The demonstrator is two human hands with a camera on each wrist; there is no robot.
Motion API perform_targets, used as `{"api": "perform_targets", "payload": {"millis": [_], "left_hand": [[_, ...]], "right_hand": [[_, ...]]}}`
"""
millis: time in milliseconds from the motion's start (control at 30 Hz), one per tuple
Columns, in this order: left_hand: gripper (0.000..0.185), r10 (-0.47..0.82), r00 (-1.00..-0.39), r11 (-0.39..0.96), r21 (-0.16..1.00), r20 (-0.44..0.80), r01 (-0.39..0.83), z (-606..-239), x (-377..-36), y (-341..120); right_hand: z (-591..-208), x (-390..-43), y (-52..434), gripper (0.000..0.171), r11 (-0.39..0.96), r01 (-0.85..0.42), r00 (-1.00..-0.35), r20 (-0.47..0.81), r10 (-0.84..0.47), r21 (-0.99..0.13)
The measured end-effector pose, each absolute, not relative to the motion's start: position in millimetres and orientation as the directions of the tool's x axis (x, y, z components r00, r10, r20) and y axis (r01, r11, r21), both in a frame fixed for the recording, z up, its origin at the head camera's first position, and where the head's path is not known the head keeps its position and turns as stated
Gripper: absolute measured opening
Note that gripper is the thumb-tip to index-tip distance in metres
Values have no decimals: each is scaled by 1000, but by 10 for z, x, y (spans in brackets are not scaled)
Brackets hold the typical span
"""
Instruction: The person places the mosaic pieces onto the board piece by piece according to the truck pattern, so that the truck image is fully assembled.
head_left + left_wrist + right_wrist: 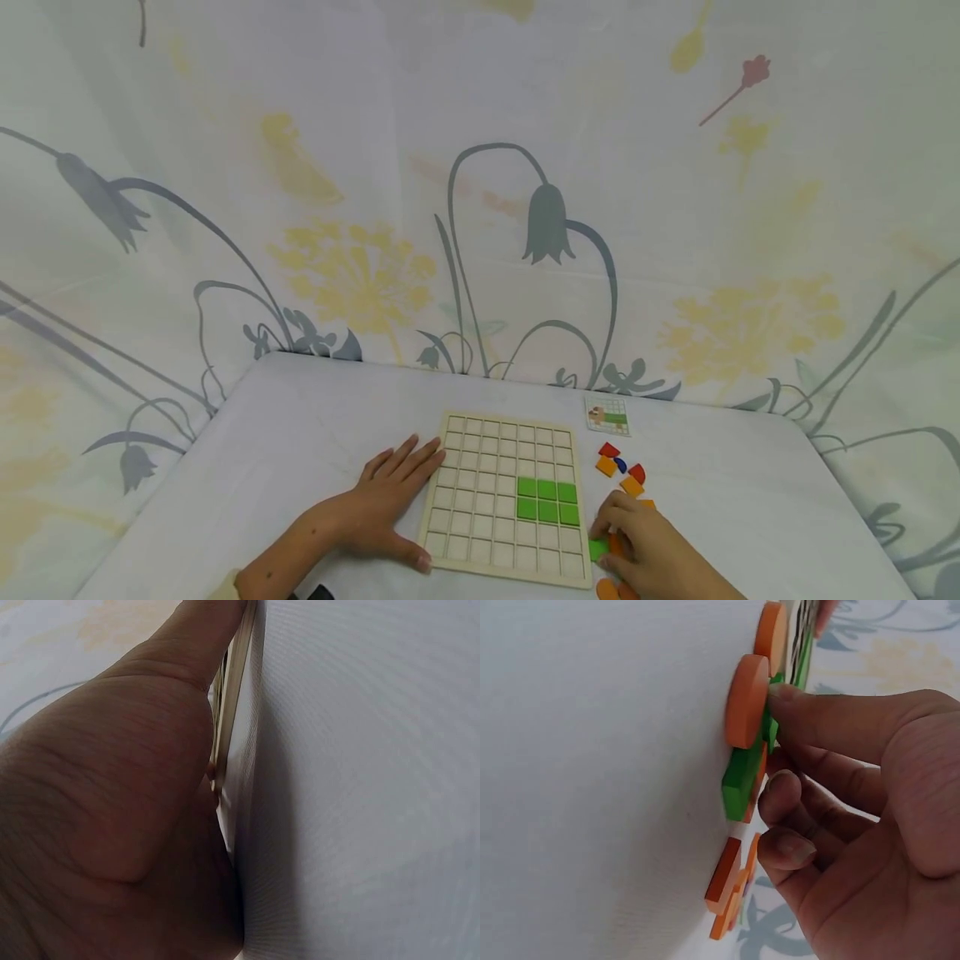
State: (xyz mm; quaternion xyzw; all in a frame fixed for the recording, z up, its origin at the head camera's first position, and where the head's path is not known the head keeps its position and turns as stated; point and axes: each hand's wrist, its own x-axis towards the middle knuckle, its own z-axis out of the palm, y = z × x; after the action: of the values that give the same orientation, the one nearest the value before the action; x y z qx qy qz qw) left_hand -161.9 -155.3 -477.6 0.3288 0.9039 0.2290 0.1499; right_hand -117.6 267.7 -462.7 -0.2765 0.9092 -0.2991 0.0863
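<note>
A pale wooden grid board (505,572) lies on the white-covered table. Several green square tiles (547,500) fill two rows of cells near its right side. My left hand (378,508) is spread along the board's left edge, fingertips at the rim and thumb at the near corner. Beside the board's right edge, my right hand (647,537) pinches a green tile (597,549) between thumb and fingers. Close under those fingers, the right wrist view shows orange round pieces (747,701) and another green piece (739,780).
A small picture card (607,415) lies beyond the board's far right corner. Red (637,473), orange (606,466) and blue pieces (619,465) are scattered right of the board. A flower-printed cloth (480,208) hangs behind the table. A dark object (321,592) shows near the left forearm.
</note>
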Motion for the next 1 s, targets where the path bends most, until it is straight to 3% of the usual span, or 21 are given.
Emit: {"api": "perform_targets", "payload": {"millis": [233, 500, 1000], "left_hand": [[134, 663, -739, 680, 511, -121, 526, -4765, -1618, -1550], [133, 663, -739, 680, 511, -120, 526, -4760, -1625, -1555], [132, 661, -739, 683, 512, -130, 520, -4723, -1615, -1545]], "right_hand": [[-4542, -1208, 2575, 25, 628, -369, -861, -3, -509, -685], [-4474, -1330, 2229, 20, 608, -411, -879, 119, -461, -679], [-4618, -1636, 1537, 16, 610, -410, -886, 137, -444, -678]]}}
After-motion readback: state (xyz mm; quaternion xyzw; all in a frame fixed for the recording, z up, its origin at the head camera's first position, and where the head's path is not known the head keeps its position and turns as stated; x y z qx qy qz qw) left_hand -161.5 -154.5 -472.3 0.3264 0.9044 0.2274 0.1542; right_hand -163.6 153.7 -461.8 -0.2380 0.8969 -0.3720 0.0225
